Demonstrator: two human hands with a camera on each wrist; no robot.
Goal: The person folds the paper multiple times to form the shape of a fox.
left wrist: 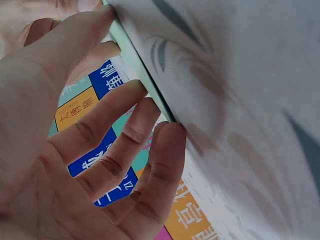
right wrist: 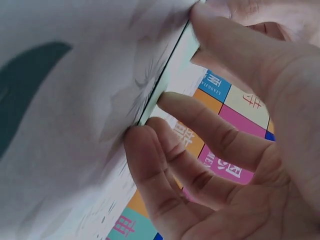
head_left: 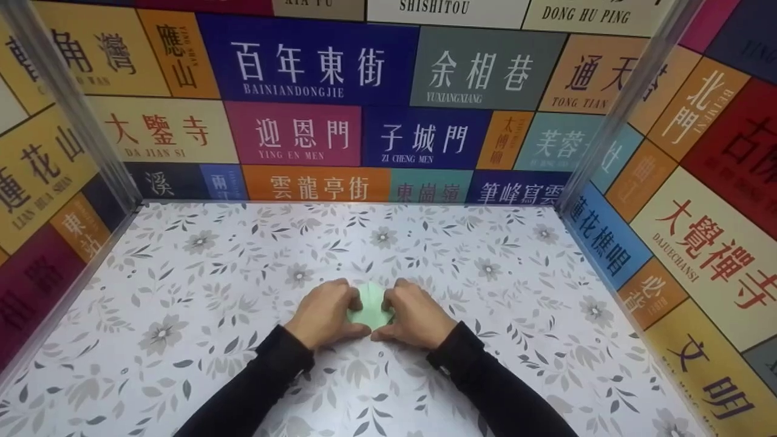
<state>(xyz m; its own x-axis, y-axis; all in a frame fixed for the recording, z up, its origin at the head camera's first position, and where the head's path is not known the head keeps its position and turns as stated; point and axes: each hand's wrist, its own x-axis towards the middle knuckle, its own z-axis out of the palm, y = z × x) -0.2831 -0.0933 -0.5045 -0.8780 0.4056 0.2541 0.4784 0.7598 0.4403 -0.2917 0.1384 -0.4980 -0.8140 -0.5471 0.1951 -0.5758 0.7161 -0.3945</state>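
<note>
A small light green folded paper [head_left: 371, 305] lies on the patterned tabletop between the two hands. My left hand [head_left: 328, 312] grips its left side, thumb low at the near edge and bent fingers at the far side. Mirroring it, my right hand [head_left: 419, 314] holds the right side, and the two thumb tips come close together at the near edge. In the left wrist view the paper [left wrist: 134, 57] appears nearly edge-on, thin against the table, with fingertips along it. From the right wrist, the paper [right wrist: 167, 75] shows as a narrow green strip under the thumb and fingertips.
The white tabletop [head_left: 243, 255] carries a grey floral and leaf print. A back wall [head_left: 303, 67] of coloured panels with Chinese lettering rises behind it. Similar side walls [head_left: 686, 243] stand left and right, with clear corner strips [head_left: 604, 127] where they meet the back.
</note>
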